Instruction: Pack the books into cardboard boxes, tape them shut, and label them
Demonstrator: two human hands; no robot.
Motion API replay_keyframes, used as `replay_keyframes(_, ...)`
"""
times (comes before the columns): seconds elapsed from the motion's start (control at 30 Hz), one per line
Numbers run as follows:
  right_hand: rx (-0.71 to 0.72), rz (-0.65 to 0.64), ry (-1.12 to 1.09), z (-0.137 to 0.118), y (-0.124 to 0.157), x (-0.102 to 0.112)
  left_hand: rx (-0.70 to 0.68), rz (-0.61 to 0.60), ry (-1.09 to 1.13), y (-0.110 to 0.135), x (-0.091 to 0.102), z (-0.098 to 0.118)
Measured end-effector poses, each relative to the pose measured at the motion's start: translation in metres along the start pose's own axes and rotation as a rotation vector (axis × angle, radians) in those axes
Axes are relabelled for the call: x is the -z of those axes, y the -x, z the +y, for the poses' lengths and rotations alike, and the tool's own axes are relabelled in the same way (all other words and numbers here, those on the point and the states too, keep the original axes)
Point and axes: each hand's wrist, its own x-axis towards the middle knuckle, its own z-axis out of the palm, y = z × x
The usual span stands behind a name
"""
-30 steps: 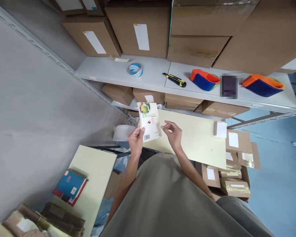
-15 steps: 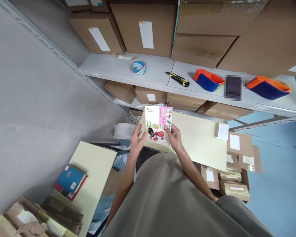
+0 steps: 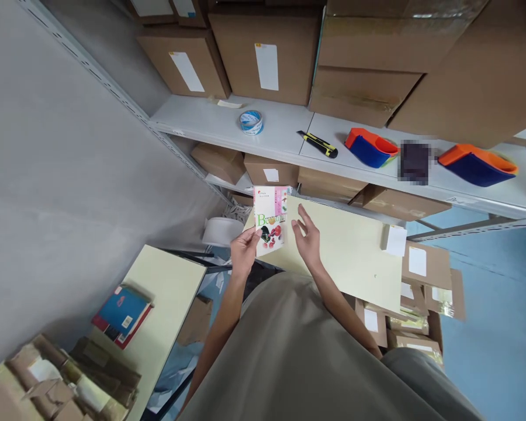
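Note:
My left hand (image 3: 244, 252) grips the lower left corner of a small white book (image 3: 270, 220) with pink and green print and fruit pictures, front cover facing me. It is held upright above the near left part of a pale yellow table (image 3: 350, 251). My right hand (image 3: 307, 237) hovers just right of the book, fingers spread, touching nothing.
A grey shelf (image 3: 284, 137) behind the table carries a tape roll (image 3: 251, 121), a yellow-black utility knife (image 3: 318, 144), orange-blue bins (image 3: 370, 146) and cardboard boxes. A white roll (image 3: 217, 231) sits left of the table. A second table (image 3: 162, 310) at left holds stacked books (image 3: 123, 316). Parcels (image 3: 414, 304) lie on the floor at right.
The book was turned from its back cover to its front cover. My right hand briefly held its right edge, then let go and opened. The book shifted slightly left.

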Motion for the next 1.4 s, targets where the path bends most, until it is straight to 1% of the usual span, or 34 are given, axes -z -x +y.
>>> replay_keyframes(0.1, -0.073, -0.141, -0.062, -0.010, 0.012, -0.018, -0.107, 0.023, -0.162, 0.009, -0.014, -0.003)
replay_keyframes(0.17, -0.099, -0.157, -0.055, -0.016, 0.017, -0.028, -0.184, 0.040, -0.303, 0.020, -0.027, -0.006)
replay_keyframes(0.2, -0.096, -0.126, -0.037, -0.019, 0.017, -0.031, -0.225, 0.030, -0.364, 0.026, -0.034, -0.007)
replay_keyframes(0.27, -0.072, -0.026, 0.000, -0.023, 0.013, -0.032, -0.301, -0.046, -0.429, 0.033, -0.043, -0.009)
replay_keyframes(0.33, -0.045, 0.042, 0.005, -0.024, 0.006, -0.024, -0.358, -0.120, -0.432, 0.032, -0.042, -0.009)
replay_keyframes(0.37, -0.039, 0.052, -0.006, -0.023, 0.002, -0.019, -0.372, -0.112, -0.419, 0.028, -0.038, -0.009)
replay_keyframes(0.43, -0.058, 0.020, -0.054, -0.022, -0.003, -0.008, -0.342, -0.018, -0.352, 0.014, -0.022, -0.009)
replay_keyframes(0.47, -0.086, -0.008, -0.086, -0.021, -0.004, -0.003, -0.289, 0.030, -0.290, 0.006, -0.013, -0.009)
replay_keyframes(0.5, -0.121, -0.039, -0.121, -0.020, -0.004, 0.001, -0.212, 0.046, -0.206, -0.002, -0.003, -0.009)
replay_keyframes(0.53, -0.160, -0.067, -0.151, -0.019, -0.003, 0.004, -0.120, 0.023, -0.115, -0.009, 0.006, -0.010)
replay_keyframes(0.6, -0.222, -0.107, -0.188, -0.016, 0.000, 0.006, 0.045, -0.082, 0.040, -0.019, 0.020, -0.010)
replay_keyframes(0.67, -0.256, -0.116, -0.204, -0.014, 0.004, 0.006, 0.137, -0.171, 0.113, -0.021, 0.028, -0.011)
replay_keyframes(0.7, -0.266, -0.120, -0.209, -0.012, 0.005, 0.005, 0.157, -0.187, 0.123, -0.020, 0.030, -0.011)
replay_keyframes(0.83, -0.264, -0.134, -0.183, 0.000, 0.001, 0.003, 0.167, -0.141, 0.120, -0.011, 0.026, -0.012)
replay_keyframes(0.93, -0.176, -0.046, -0.057, 0.012, -0.007, 0.003, 0.104, -0.068, 0.096, -0.006, 0.021, -0.011)
replay_keyframes(1.0, -0.154, 0.005, -0.012, 0.018, -0.010, 0.001, 0.031, 0.006, 0.043, -0.005, 0.017, -0.010)
replay_keyframes(1.07, -0.185, -0.030, -0.037, 0.018, -0.006, -0.006, -0.029, 0.076, -0.017, -0.002, 0.013, -0.009)
replay_keyframes(1.17, -0.212, -0.175, -0.112, 0.010, 0.010, -0.025, -0.100, 0.117, -0.107, 0.005, 0.002, -0.009)
replay_keyframes(1.23, -0.193, -0.218, -0.130, 0.004, 0.020, -0.036, -0.146, 0.115, -0.188, 0.012, -0.009, -0.011)
replay_keyframes(1.3, -0.156, -0.207, -0.129, 0.002, 0.023, -0.041, -0.160, 0.094, -0.252, 0.018, -0.019, -0.014)
replay_keyframes(1.33, -0.137, -0.187, -0.119, 0.002, 0.023, -0.040, -0.153, 0.068, -0.259, 0.019, -0.023, -0.015)
replay_keyframes(1.4, -0.108, -0.136, -0.090, 0.005, 0.017, -0.035, -0.123, -0.031, -0.214, 0.018, -0.025, -0.018)
